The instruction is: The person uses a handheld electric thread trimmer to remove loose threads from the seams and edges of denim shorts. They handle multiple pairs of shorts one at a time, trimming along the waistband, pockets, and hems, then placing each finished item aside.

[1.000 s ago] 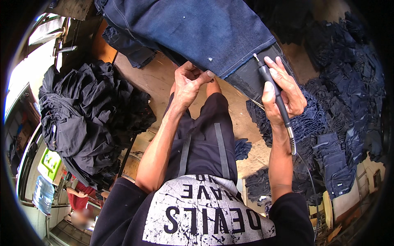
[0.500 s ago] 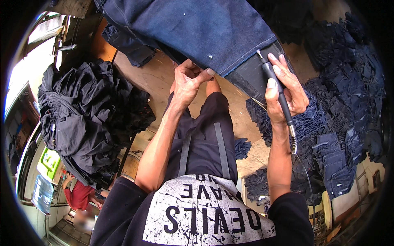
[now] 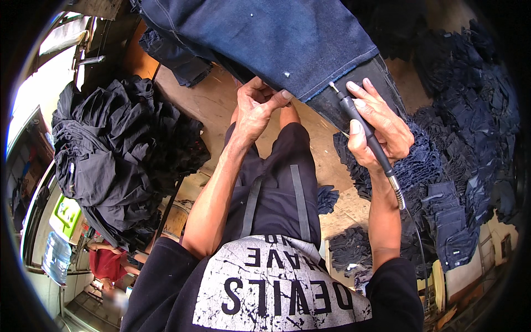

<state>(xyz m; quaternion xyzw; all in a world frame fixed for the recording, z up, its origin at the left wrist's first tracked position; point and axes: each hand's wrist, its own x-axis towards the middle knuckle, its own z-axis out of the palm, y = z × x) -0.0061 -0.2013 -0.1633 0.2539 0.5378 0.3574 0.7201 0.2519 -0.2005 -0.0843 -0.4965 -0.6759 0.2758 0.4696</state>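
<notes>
A dark blue denim leg (image 3: 276, 41) is drawn over a flat black board (image 3: 369, 76), whose end sticks out past the hem. Along that hem the cloth edge looks frayed and lighter blue. My left hand (image 3: 254, 110) pinches the near edge of the denim between thumb and fingers. In my right hand (image 3: 384, 128) is a black pen-shaped rotary grinder (image 3: 349, 106), held like a pencil. Its small pale tip is at the hem, about midway along it; whether it touches the cloth, I cannot tell. A thin cable trails down from the tool's metal spring end.
A big heap of black garments (image 3: 121, 160) rises on the left. Stacks of dark denim (image 3: 459, 149) fill the right side. Folded dark cloth (image 3: 182, 61) hangs beyond the board. A person in a red top (image 3: 108, 261) is at the lower left, near a green plastic container (image 3: 65, 216).
My right hand has moved the grinder's tip leftward and nearer along the hem, away from the far corner. My left hand keeps its pinch, almost unmoved. The person in red has shifted slightly.
</notes>
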